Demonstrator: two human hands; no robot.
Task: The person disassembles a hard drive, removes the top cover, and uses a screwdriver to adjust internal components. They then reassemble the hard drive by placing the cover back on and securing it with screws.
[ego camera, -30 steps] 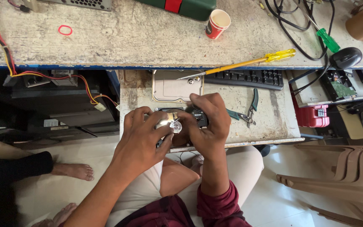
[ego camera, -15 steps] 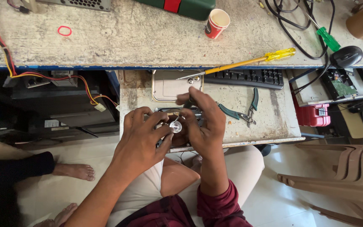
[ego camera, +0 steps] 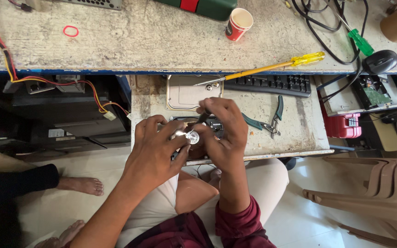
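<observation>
Both my hands work over an opened hard drive (ego camera: 214,125) lying on a pull-out tray (ego camera: 295,138). My left hand (ego camera: 155,149) pinches a small shiny round metal part (ego camera: 191,137) between thumb and fingertips. My right hand (ego camera: 221,131) curls over the drive, its fingers bent down onto it, holding a thin dark tool (ego camera: 204,117). The drive's body is mostly hidden under the hands. Its removed metal cover (ego camera: 187,94) lies flat just beyond them.
Green-handled pliers (ego camera: 267,121), a black keyboard (ego camera: 272,84) and a yellow-handled screwdriver (ego camera: 272,66) lie behind the hands. On the bench above stand a red paper cup (ego camera: 238,24), a mouse (ego camera: 380,62) and cables. A plastic chair (ego camera: 377,193) stands right; another person's bare feet (ego camera: 81,186) left.
My right hand's fingers have shifted slightly up over the drive. The left hand still pinches the shiny part in nearly the same place.
</observation>
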